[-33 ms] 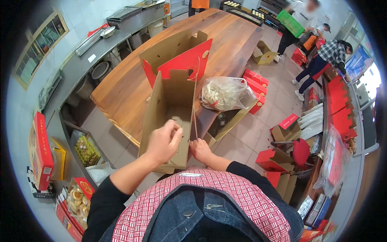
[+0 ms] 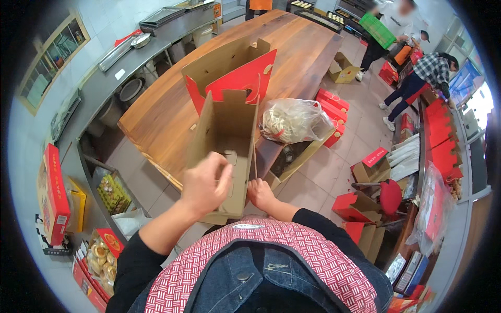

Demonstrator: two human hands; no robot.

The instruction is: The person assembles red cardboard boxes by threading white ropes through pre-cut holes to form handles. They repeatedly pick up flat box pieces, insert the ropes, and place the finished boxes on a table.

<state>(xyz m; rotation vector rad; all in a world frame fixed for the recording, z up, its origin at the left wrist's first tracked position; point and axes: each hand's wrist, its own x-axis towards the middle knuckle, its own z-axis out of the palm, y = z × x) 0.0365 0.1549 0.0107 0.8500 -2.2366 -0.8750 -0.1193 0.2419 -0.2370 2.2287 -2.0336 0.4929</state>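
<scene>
An open cardboard carton [image 2: 232, 125], brown inside, stands upright in front of me at the table's near edge. My left hand [image 2: 203, 185] is over its open top, fingers loosely bent and thumb apart, with nothing visible in them. Beside the carton's right wall, my right hand [image 2: 262, 194] is closed on a thin cord [image 2: 255, 159] that runs along that wall. Just beyond stands another open carton [image 2: 237, 78], red outside. A clear plastic bag of pale cords [image 2: 284, 122] rests on an open box [image 2: 300, 161] to the right.
The wooden table [image 2: 292, 47] stretches away ahead. Red boxes [image 2: 331, 112] stand at its right side. A steel counter [image 2: 96, 86] runs along the left wall. Co-workers stand at the far right, one holding a green crate [image 2: 377, 30]. A red stool [image 2: 390, 194] is at right.
My left hand has shifted slightly left and its thumb has parted from the fingers. My right hand and the carton are almost where they were.
</scene>
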